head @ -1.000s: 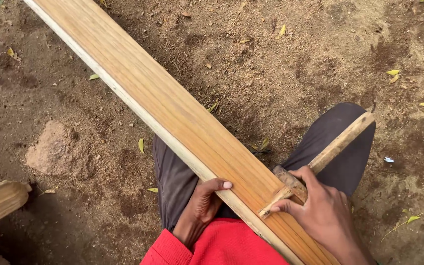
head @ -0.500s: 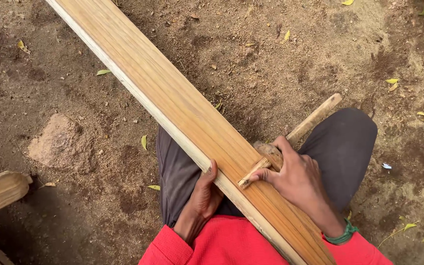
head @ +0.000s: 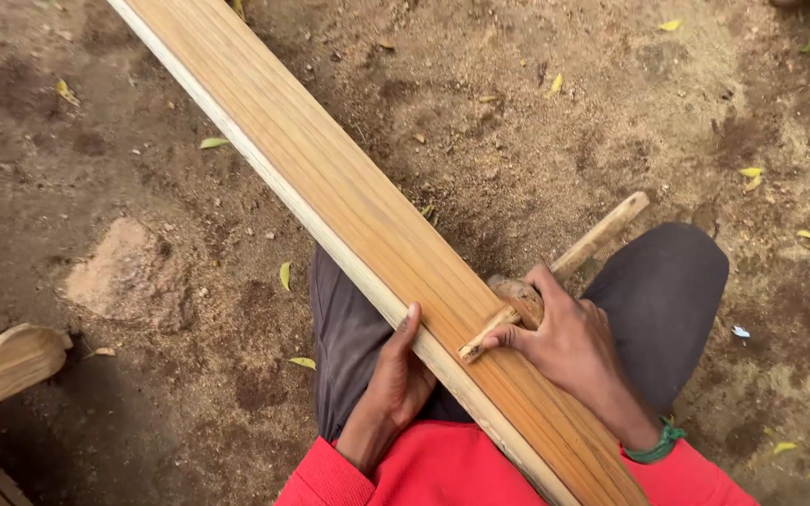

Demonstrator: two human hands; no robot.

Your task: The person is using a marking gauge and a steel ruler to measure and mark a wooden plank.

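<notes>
A long wooden plank (head: pixel 330 187) runs diagonally from the top left down across my lap. My left hand (head: pixel 396 375) grips the plank's left edge from below, thumb up against its side. My right hand (head: pixel 564 342) is closed on a wooden marking gauge (head: pixel 517 309). The gauge's short end rests on the plank's top face, and its long stem (head: pixel 602 236) sticks out to the upper right over my knee. A green band is on my right wrist.
Bare dirt ground with scattered yellow leaves lies all around. A pale stone (head: pixel 128 272) sits in the dirt at left. A curved wooden piece (head: pixel 7 365) juts in from the left edge. My dark trousers and red top fill the bottom.
My right hand slid the gauge up the plank, away from me, in the first half second, then stayed nearly still. My left hand moved slightly up the plank's edge.
</notes>
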